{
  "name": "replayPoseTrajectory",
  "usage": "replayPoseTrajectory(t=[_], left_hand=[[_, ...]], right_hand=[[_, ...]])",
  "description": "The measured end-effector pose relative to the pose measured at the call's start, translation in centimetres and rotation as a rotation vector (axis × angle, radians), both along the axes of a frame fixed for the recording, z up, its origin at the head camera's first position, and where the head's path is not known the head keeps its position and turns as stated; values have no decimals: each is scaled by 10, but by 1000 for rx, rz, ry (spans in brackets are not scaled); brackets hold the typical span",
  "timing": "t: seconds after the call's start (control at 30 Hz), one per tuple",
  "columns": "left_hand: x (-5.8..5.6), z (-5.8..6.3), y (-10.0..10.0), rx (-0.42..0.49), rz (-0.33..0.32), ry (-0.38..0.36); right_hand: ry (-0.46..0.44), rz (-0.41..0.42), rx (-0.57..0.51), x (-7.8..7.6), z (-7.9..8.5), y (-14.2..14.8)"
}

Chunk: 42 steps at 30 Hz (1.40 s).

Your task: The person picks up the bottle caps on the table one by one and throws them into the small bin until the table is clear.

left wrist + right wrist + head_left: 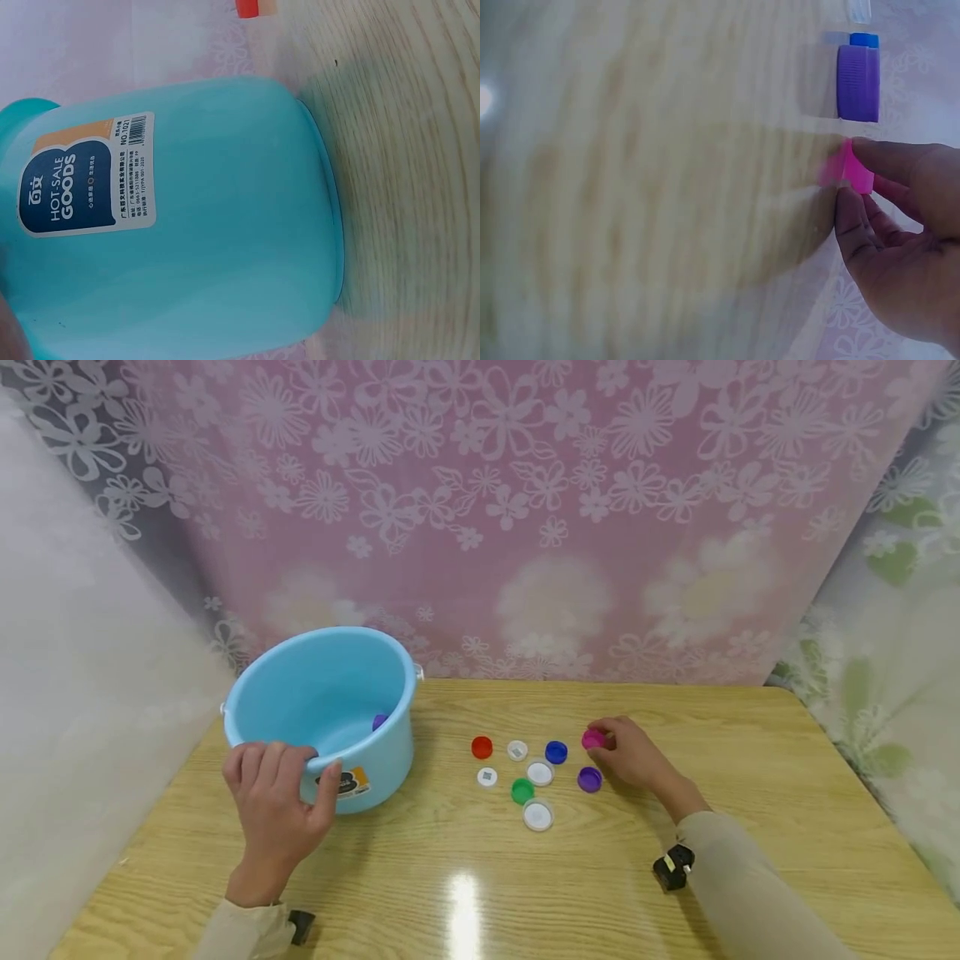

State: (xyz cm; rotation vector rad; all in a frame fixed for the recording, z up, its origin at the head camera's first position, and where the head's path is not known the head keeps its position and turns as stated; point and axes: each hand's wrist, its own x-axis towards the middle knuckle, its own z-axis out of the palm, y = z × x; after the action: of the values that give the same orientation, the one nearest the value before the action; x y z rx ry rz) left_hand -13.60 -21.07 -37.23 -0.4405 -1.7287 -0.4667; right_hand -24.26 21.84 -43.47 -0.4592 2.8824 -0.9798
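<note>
A light blue bucket (pixel 390 760) stands at the left of the table, tilted a little toward me, and my left hand (pixel 281 802) grips its near rim with the thumb outside. Inside the bucket lies a purple piece (pixel 379 722), partly hidden by the wall. The bucket's printed label (pixel 86 176) fills part of the left wrist view. On the right, my right hand (pixel 633 756) pinches a pink bottle cap (pixel 593 739) between thumb and fingers at the tabletop. Just nearer to me sits a purple cap (pixel 589 779), and left of the pink one a blue cap (pixel 556 752).
Farther left on the wooden table (pixel 420 877) lie a red cap (pixel 482 747), a green cap (pixel 522 791) and several white caps (pixel 537 815). A flowered pink curtain (pixel 525 527) hangs behind the table's back edge.
</note>
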Motion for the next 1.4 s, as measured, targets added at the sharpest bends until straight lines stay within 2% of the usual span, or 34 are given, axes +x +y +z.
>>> replayPoseTrajectory(t=[1.0,1.2,1.4], left_hand=[[-2,1,1,-2,-9,18],[-1,1,1,2,-7,21],[-1,1,1,3,-10,18]], right_hand=[[-15,-38,8,2,1,6],[-15,-62,18,5,12,11],[66,-58,-10,8,29,13]])
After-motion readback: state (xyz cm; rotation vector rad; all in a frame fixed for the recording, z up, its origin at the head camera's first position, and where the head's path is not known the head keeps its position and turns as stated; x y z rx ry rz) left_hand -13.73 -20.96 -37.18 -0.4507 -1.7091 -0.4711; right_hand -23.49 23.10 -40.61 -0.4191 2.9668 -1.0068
